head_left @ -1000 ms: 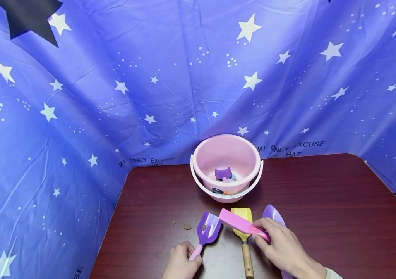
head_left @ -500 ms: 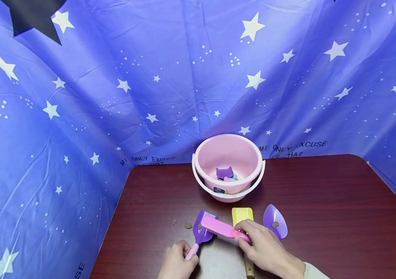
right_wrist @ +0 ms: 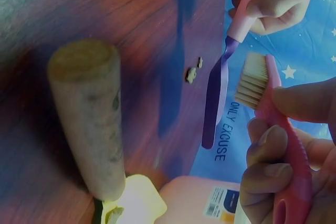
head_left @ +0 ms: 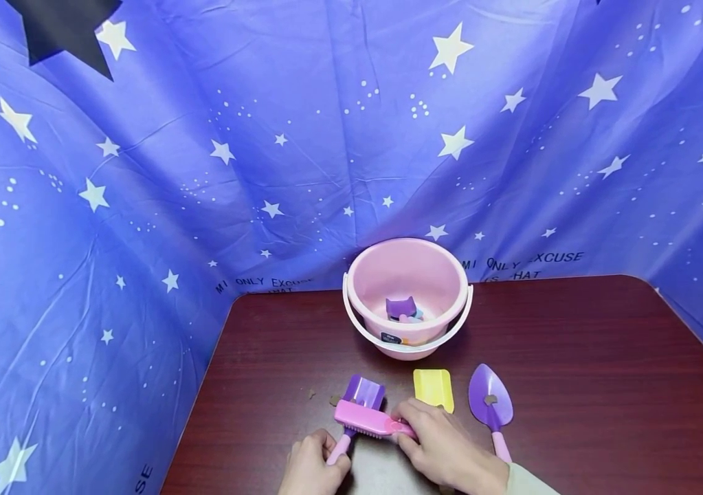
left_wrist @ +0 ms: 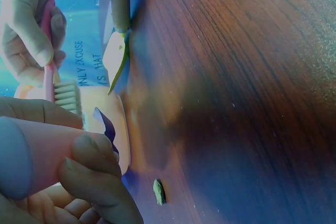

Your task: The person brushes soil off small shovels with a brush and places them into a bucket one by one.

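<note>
My left hand (head_left: 315,465) grips the pink handle of a small purple shovel (head_left: 365,392). In the right wrist view the shovel's blade (right_wrist: 213,103) stands above the table. My right hand (head_left: 440,440) holds a pink brush (head_left: 363,417) by its handle, and the brush lies across the shovel's neck in the head view. Its pale bristles (right_wrist: 252,80) face the shovel. Brown bits (right_wrist: 192,72) lie on the table under the shovel. Beneath my right hand is a yellow shovel (head_left: 433,388); its wooden handle (right_wrist: 92,119) is mostly hidden in the head view.
A pink bucket (head_left: 357,289) with a white handle stands behind the tools, a purple cat-eared piece (head_left: 400,306) inside it. To the right lies a purple pointed trowel (head_left: 481,395) with a brown bit on it. A starry blue curtain (head_left: 302,137) borders the dark wooden table (head_left: 598,371).
My right hand has carried the brush left and toward me, from above the yellow shovel to across the purple shovel. The pointed trowel has come into fuller view. My left hand keeps its grip.
</note>
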Demonstrator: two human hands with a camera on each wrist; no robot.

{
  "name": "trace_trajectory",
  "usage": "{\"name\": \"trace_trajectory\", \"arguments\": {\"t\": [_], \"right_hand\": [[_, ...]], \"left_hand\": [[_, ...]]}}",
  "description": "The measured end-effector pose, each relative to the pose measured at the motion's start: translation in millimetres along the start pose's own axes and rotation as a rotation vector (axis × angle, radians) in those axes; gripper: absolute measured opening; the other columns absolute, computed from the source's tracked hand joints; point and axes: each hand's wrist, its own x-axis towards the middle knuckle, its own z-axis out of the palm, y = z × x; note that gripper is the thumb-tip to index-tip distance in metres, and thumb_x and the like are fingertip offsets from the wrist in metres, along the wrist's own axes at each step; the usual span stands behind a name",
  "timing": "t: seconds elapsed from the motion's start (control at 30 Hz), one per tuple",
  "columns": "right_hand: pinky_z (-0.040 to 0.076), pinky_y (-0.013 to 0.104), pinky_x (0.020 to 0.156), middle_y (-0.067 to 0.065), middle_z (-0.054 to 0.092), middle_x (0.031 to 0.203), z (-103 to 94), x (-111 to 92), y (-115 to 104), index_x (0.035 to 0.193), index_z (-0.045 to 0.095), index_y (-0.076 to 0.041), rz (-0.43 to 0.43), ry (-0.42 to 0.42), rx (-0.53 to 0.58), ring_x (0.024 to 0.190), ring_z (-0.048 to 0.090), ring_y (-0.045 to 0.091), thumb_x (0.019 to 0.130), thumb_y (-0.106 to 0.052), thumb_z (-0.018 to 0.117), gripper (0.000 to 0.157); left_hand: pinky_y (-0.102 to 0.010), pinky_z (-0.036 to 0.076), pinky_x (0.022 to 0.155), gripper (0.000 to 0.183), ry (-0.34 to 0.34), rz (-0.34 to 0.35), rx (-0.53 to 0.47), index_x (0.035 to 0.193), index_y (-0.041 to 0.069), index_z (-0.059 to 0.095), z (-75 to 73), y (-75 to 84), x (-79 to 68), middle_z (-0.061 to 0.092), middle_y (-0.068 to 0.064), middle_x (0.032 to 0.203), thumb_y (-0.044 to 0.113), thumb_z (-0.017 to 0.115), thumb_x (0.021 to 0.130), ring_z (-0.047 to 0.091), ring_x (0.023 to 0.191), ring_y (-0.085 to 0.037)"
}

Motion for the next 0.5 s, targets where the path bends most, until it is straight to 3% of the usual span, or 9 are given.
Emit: {"name": "trace_trajectory", "arguments": {"t": [0.3,0.5], "right_hand": [[0.040,0.026,0.064,-0.021,0.047,0.081,10.0,0,-2,0.090,0.057,-0.028,0.003,0.000,-0.015,0.072,0.045,-0.001,0.083,-0.018,0.069,0.017],[0.041,0.023,0.063,-0.019,0.047,0.080,15.4,1,-1,0.090,0.058,-0.024,-0.004,-0.028,0.049,0.070,0.044,-0.001,0.084,-0.015,0.068,0.015]], "left_hand": [[-0.023,0.035,0.050,0.014,0.008,-0.002,0.001,0.068,0.019,0.056,0.6,-2.3,-0.5,0.048,0.015,0.054,0.017,0.069,0.063,0.042,0.049,-0.002],[-0.023,0.035,0.050,0.013,-0.005,-0.007,-0.025,0.068,0.018,0.056,-0.4,-4.4,-0.7,0.049,0.014,0.055,0.015,0.068,0.063,0.042,0.050,-0.002]]}}
